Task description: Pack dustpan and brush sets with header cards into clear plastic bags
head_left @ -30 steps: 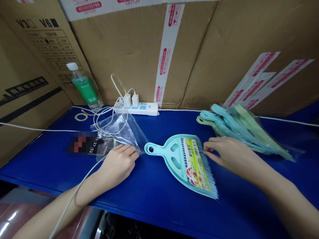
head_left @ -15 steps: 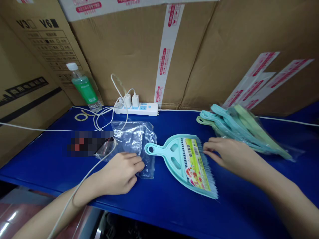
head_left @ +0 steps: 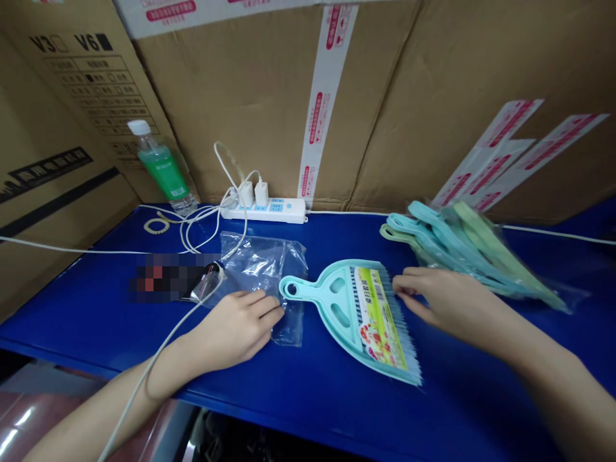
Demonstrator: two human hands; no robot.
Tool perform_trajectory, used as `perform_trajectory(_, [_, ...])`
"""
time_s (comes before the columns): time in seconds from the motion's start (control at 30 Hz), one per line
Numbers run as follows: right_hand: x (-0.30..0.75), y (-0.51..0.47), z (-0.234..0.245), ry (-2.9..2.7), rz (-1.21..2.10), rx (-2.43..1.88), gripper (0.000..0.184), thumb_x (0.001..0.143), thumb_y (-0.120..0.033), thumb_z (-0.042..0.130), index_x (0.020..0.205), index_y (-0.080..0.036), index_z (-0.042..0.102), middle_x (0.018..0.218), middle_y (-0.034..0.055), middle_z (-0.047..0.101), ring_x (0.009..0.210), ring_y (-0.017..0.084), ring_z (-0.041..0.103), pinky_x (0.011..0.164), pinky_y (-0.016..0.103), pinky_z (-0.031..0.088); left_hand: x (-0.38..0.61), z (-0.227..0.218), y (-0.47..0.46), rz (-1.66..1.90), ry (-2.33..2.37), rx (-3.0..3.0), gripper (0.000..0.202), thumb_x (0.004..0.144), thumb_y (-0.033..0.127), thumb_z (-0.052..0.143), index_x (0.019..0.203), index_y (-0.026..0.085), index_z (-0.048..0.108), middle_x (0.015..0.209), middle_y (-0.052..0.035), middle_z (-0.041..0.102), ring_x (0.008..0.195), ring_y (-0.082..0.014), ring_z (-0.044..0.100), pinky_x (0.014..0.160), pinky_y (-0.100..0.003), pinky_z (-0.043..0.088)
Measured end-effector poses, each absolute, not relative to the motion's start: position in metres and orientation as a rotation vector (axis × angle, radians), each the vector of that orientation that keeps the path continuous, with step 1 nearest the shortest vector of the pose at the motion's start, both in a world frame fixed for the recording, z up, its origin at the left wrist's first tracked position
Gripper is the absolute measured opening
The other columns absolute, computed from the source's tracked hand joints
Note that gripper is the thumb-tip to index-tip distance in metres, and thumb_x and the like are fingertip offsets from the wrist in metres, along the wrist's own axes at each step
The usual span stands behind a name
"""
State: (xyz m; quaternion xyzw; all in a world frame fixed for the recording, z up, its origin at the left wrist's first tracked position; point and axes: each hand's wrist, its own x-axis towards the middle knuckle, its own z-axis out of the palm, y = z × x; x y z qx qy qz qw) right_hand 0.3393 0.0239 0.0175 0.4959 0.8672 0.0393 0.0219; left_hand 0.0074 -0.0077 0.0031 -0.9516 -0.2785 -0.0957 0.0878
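Note:
A light-blue dustpan [head_left: 332,321] lies flat on the blue tabletop, its handle to the left. Fitted in it is a small brush [head_left: 409,346] with pale bristles and a printed label [head_left: 380,314]. My left hand [head_left: 248,324] is closed on the lower part of a clear plastic bag [head_left: 291,321], left of the handle; its fingertips are partly hidden. At the right edge of the bristles is my right hand [head_left: 428,292], fingers curled and closed. What it pinches, if anything, I cannot make out.
Bagged blue and green dustpan sets [head_left: 462,250] lie at the right. Behind the plastic bag stands a white power strip [head_left: 289,210] with chargers and looped cables. A bottle [head_left: 166,170] with a green label leans by the cardboard boxes [head_left: 250,96]. A white cable crosses my left forearm.
My left hand has shifted slightly right and the clear plastic bag has slid right with it. The dustpan, brush and my right hand look unchanged.

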Motion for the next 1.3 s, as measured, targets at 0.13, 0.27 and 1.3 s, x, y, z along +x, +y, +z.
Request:
perform_trajectory(0.13, [0.336, 0.023, 0.019, 2.631, 0.077, 1.556, 0.022, 0.081, -0.011, 0.041, 0.066, -0.022, 0.051, 0.068, 0.0031, 0.062, 0.059, 0.020, 0.061, 0.051, 0.027, 0.034, 0.006, 0.001, -0.008, -0.281, -0.862, -2.852, 0.021, 0.089, 0.014, 0.047, 0.100, 0.016, 0.065, 0.095, -0.0063, 0.070, 0.078, -0.0180, 0.066, 0.069, -0.030, 0.053])
perform_trajectory(0.27, [0.333, 0.023, 0.022, 2.626, -0.022, 1.591, 0.020, 0.078, -0.010, 0.041, 0.063, -0.023, 0.044, 0.067, 0.0031, 0.061, 0.058, 0.020, 0.060, 0.051, 0.027, 0.033, 0.006, 0.001, -0.008, -0.289, -0.864, -2.836, 0.021, 0.090, 0.014, 0.046, 0.098, 0.016, 0.065, 0.090, -0.0057, 0.070, 0.072, -0.0174, 0.065, 0.066, -0.030, 0.053])
perform_trajectory(1.3, [0.325, 0.013, 0.026, 2.555, 0.086, 1.719, 0.026, 0.083, -0.015, 0.038, 0.059, -0.025, 0.037, 0.058, 0.0030, 0.061, 0.053, 0.019, 0.060, 0.049, 0.029, 0.030, 0.009, 0.003, -0.005, -0.328, -0.799, -2.704, 0.030, 0.086, 0.007, 0.043, 0.109, 0.011, 0.062, 0.105, -0.0111, 0.070, 0.083, -0.0217, 0.070, 0.065, -0.033, 0.059])
